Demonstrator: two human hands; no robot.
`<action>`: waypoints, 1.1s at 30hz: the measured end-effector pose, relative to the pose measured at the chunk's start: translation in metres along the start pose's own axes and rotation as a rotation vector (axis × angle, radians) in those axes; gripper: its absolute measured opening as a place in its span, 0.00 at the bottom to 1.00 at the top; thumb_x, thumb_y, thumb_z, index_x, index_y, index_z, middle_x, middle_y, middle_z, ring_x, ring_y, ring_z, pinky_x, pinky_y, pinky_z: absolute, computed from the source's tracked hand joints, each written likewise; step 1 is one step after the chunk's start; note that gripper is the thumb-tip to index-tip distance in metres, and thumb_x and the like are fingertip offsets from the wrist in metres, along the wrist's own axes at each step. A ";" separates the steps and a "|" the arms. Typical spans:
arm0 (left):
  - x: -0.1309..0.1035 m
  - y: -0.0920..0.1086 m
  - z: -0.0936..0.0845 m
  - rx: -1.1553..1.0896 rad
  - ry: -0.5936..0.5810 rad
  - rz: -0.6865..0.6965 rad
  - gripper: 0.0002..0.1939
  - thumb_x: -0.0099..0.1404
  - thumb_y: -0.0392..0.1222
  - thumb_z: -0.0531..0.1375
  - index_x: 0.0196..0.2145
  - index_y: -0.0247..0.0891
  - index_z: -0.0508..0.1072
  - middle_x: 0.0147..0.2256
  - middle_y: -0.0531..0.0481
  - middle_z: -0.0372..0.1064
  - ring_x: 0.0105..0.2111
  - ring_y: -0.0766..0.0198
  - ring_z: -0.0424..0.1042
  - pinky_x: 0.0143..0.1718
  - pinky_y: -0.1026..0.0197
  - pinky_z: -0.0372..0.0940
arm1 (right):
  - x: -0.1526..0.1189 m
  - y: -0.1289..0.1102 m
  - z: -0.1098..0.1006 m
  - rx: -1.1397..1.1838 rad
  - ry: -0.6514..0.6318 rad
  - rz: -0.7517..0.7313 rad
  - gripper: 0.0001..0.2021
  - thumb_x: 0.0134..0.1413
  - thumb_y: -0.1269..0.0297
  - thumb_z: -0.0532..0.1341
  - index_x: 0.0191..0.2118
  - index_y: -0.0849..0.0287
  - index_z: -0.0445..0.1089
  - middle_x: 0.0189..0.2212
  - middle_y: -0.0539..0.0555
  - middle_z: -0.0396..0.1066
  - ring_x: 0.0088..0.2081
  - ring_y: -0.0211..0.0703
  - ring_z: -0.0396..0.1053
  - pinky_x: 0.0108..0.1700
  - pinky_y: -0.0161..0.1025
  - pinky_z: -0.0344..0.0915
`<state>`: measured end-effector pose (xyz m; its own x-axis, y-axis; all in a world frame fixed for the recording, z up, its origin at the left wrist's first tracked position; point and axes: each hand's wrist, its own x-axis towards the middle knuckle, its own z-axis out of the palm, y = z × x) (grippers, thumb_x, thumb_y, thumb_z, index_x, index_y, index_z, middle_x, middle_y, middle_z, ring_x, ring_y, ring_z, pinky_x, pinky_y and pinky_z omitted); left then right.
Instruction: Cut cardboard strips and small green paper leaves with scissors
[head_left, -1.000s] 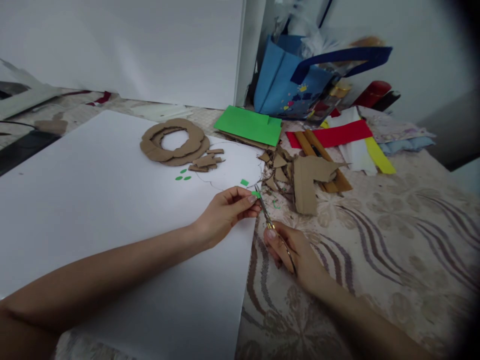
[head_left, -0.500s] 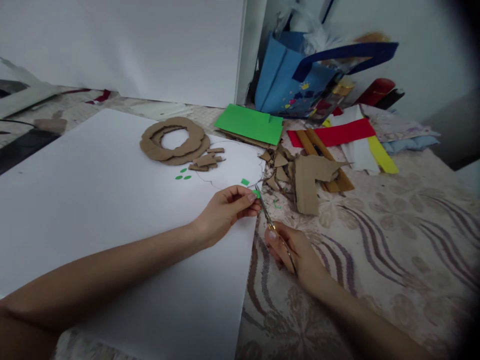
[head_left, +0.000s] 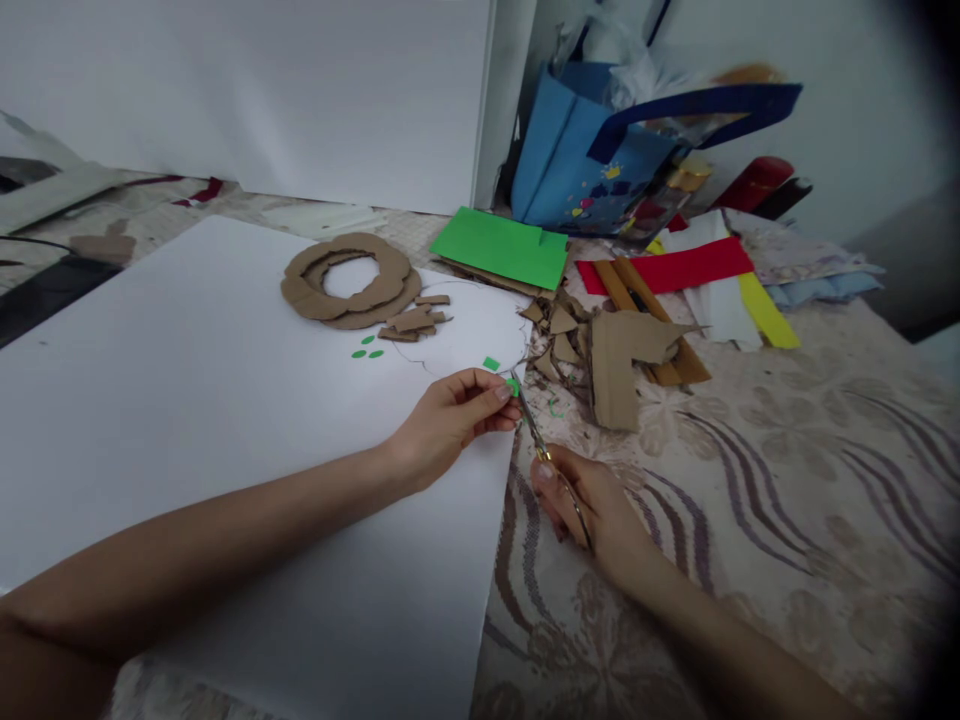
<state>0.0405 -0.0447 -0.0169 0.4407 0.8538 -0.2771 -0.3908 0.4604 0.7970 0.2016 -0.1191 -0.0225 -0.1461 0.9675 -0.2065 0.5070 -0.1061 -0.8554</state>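
Between thumb and fingers, my left hand (head_left: pixel 466 412) pinches a small green paper piece (head_left: pixel 513 386) above the right edge of a white board (head_left: pixel 315 440). My right hand (head_left: pixel 581 500) is closed on the handles of a pair of scissors (head_left: pixel 534 428). Their blades point up and left and meet the green paper's edge; whether they are parted is too small to tell. Just beyond my left fingers lies a green paper square (head_left: pixel 491 364). Three green paper ovals (head_left: pixel 358 354) rest on the board, left of my hand. Thin green offcuts (head_left: pixel 556 408) are scattered right of the scissors.
Stacked cardboard rings (head_left: pixel 349 282) and cardboard strips (head_left: pixel 412 322) lie on the board. Green sheets (head_left: pixel 499 247) are behind them. Cardboard scraps (head_left: pixel 615 365), red strips (head_left: pixel 667 268) and a ruler-like brown piece (head_left: pixel 649 320) sit to the right, before a blue bag (head_left: pixel 585 150).
Both hands stay nearly in place, with the scissors still at the green piece. The whole view has shifted very slightly.
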 end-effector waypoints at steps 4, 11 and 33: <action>0.001 0.001 0.000 0.008 -0.006 0.013 0.04 0.59 0.35 0.62 0.30 0.31 0.69 0.28 0.49 0.70 0.30 0.70 0.70 0.37 0.64 0.64 | 0.000 0.001 0.000 -0.012 -0.012 -0.009 0.21 0.58 0.45 0.49 0.22 0.56 0.53 0.15 0.46 0.53 0.19 0.35 0.53 0.20 0.33 0.51; 0.002 0.002 -0.002 0.020 -0.008 0.014 0.06 0.58 0.36 0.63 0.30 0.32 0.70 0.28 0.49 0.71 0.30 0.69 0.70 0.36 0.64 0.64 | 0.000 0.003 0.000 0.012 -0.015 0.019 0.22 0.58 0.45 0.49 0.22 0.56 0.54 0.14 0.45 0.53 0.18 0.35 0.53 0.20 0.33 0.50; 0.006 0.009 -0.007 0.130 -0.080 -0.039 0.04 0.59 0.33 0.61 0.30 0.31 0.67 0.28 0.49 0.71 0.30 0.69 0.72 0.39 0.62 0.65 | 0.000 0.013 -0.012 0.062 -0.099 0.006 0.23 0.59 0.43 0.47 0.23 0.57 0.54 0.17 0.45 0.50 0.20 0.34 0.50 0.21 0.34 0.47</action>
<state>0.0341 -0.0333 -0.0149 0.5188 0.8113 -0.2695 -0.2668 0.4532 0.8506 0.2185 -0.1178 -0.0277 -0.2279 0.9397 -0.2550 0.4548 -0.1289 -0.8812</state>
